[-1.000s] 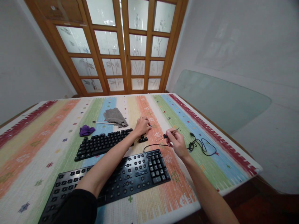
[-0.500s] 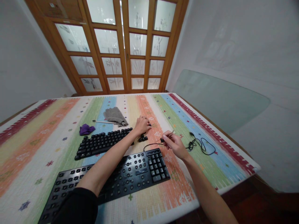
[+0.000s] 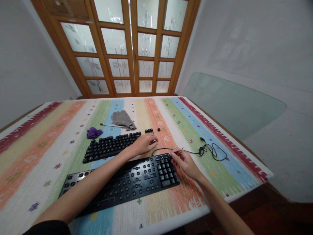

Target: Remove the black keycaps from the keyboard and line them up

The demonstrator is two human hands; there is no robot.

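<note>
A black keyboard (image 3: 127, 182) lies in front of me, most of its keycaps off and its number pad still capped. My right hand (image 3: 184, 163) is closed in a pinch at the keyboard's top right corner. A thin tool, apparently a keycap puller (image 3: 181, 149), pokes out of it; its working end is hidden by the fingers. My left hand (image 3: 146, 143) hovers just above the keyboard's back edge, fingers loosely bent and apart, with nothing visible in them. Beyond it are rows of removed keycaps (image 3: 110, 147), a small group of keycaps (image 3: 148, 131) and one single keycap (image 3: 158, 129).
A purple cloth (image 3: 94, 132), a thin brush (image 3: 110, 125) and a grey cloth (image 3: 123, 119) lie behind the keycaps. The keyboard's cable (image 3: 215, 150) is coiled at right. A striped cloth (image 3: 58, 147) covers the table.
My left hand has drawn back toward me, leaving a single keycap on the table. My right hand has come down to the keyboard's corner; the keycap at its fingertips no longer shows.
</note>
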